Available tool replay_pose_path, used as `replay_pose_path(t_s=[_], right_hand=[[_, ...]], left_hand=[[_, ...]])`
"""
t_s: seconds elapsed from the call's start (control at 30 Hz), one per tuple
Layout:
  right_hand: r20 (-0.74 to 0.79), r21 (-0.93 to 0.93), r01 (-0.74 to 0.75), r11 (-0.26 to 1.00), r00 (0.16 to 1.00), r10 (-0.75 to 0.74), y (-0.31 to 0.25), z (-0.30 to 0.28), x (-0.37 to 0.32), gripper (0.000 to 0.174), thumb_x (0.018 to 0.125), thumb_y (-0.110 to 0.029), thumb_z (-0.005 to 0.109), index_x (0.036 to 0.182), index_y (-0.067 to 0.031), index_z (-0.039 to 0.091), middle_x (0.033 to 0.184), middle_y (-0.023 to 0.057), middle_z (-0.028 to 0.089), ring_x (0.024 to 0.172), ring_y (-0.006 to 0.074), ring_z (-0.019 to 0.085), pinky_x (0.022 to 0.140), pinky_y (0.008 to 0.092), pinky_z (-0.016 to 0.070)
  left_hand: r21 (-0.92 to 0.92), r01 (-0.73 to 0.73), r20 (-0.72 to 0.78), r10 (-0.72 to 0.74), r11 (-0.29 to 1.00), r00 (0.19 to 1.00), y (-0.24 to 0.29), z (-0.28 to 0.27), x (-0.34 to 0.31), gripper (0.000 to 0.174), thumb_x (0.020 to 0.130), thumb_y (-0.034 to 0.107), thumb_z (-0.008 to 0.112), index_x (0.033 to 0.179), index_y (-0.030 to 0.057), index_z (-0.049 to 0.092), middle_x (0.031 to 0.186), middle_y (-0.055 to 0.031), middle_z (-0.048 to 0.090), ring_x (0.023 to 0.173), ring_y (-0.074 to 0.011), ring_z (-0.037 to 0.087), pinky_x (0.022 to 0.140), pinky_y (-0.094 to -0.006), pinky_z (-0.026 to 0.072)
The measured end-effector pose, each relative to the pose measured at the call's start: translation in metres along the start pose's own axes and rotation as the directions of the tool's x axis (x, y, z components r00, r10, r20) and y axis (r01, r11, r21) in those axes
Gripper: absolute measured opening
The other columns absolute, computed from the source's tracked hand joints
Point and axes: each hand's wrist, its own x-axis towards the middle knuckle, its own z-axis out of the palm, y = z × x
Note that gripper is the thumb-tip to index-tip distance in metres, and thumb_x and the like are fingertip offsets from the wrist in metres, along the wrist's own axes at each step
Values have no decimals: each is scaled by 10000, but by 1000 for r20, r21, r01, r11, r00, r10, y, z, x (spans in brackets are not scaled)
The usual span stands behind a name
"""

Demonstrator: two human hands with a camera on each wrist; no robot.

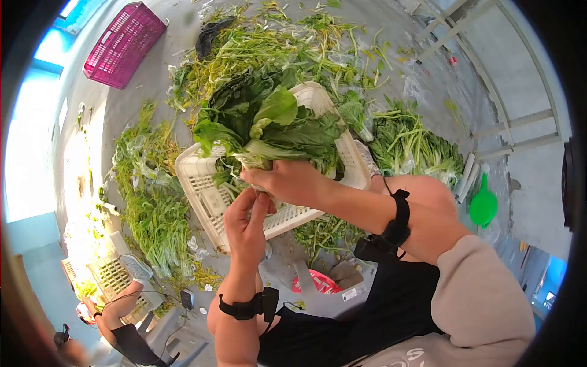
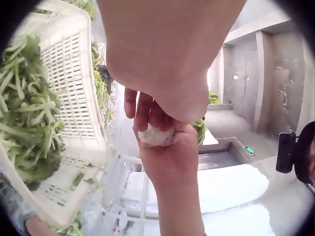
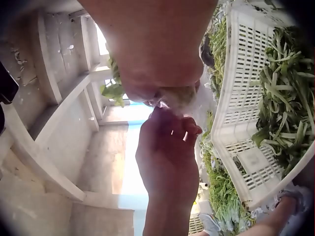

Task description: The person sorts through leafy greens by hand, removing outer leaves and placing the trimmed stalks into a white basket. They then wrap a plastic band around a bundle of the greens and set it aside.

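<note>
A bunch of leafy greens [image 1: 275,119], with broad dark and bright leaves, is held over a white plastic crate [image 1: 197,194]. My right hand [image 1: 296,182] wraps round its pale stem end, thumb across the stalks. Just below, my left hand [image 1: 243,225] has thumb and fingertips pinched together at the stem base, on a thin, shiny clear film [image 3: 162,103]. The left wrist view shows the whitish stem end [image 2: 156,136] within the right hand's grip; the left forearm covers the upper part there. More cut greens [image 3: 285,93] lie inside the crate.
Loose greens [image 1: 244,58] and yellowed stalks cover the floor around the crate. A magenta basket [image 1: 125,43] stands far left, a green scoop-like thing [image 1: 483,205] lies at right, and a red basin [image 1: 317,282] sits below. Another person's leg [image 1: 119,303] shows lower left.
</note>
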Motion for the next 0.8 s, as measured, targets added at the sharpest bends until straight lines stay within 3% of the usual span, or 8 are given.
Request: replay_pose_path(t_s=[0.13,0.2,0.33,0.4,0.53,0.7,0.73,0.8], right_hand=[[102,28,-77,997,992,73,-13,0,-4,374,961,-384,539,929,-23,632,757,126,685,713,238,657,724,380,518],[50,115,62,991,996,-68,-4,3,-1,378,958,-397,555,979,-30,642,851,139,695,774,230,661,746,359,508],[-35,139,72,988,997,-67,9,6,5,384,952,-406,564,1033,-40,649,923,142,691,829,235,660,762,347,497],[100,202,-117,972,990,98,3,-1,4,297,928,-336,666,1065,-75,627,946,31,640,815,139,572,732,318,473],[78,311,-227,923,974,214,9,1,7,302,901,-296,669,1057,-39,643,871,78,661,821,171,626,717,315,485],[-75,513,-217,830,952,295,10,5,-2,392,873,-247,744,1152,-22,585,973,60,642,831,144,602,698,315,507],[45,513,-330,792,932,359,16,2,3,393,891,-267,731,1175,-33,591,992,59,646,834,149,624,688,319,520],[81,551,-384,741,908,410,17,-2,3,341,899,-265,716,1131,-38,612,969,59,646,812,151,627,678,326,516]], left_hand=[[194,-71,-52,82,978,995,-1,5,0,152,984,84,553,894,-33,591,741,-77,604,679,-146,550,661,-286,444],[485,-120,-137,211,866,968,-4,5,1,95,947,29,558,870,-24,568,725,-100,542,662,-209,529,631,-316,421],[539,-205,-119,315,817,942,-11,10,3,63,900,-9,582,849,-20,547,742,-105,499,678,-256,509,617,-339,401],[589,-307,-58,417,748,907,-7,12,7,72,848,-33,622,860,-21,551,764,-99,499,708,-257,526,643,-332,422],[508,-271,-107,373,818,922,-11,13,7,133,809,-46,666,897,-11,572,792,-98,523,727,-243,553,676,-328,453],[161,-27,-220,62,987,974,-23,18,9,213,797,-30,752,939,-2,596,863,-48,606,772,-124,594,682,-275,481],[68,-23,-232,39,997,972,-25,16,11,184,817,-6,764,913,3,607,855,-17,617,754,-89,585,655,-246,472],[68,-23,-227,38,997,973,-17,13,13,173,816,-11,762,898,8,611,840,-11,617,746,-86,584,645,-238,465]])
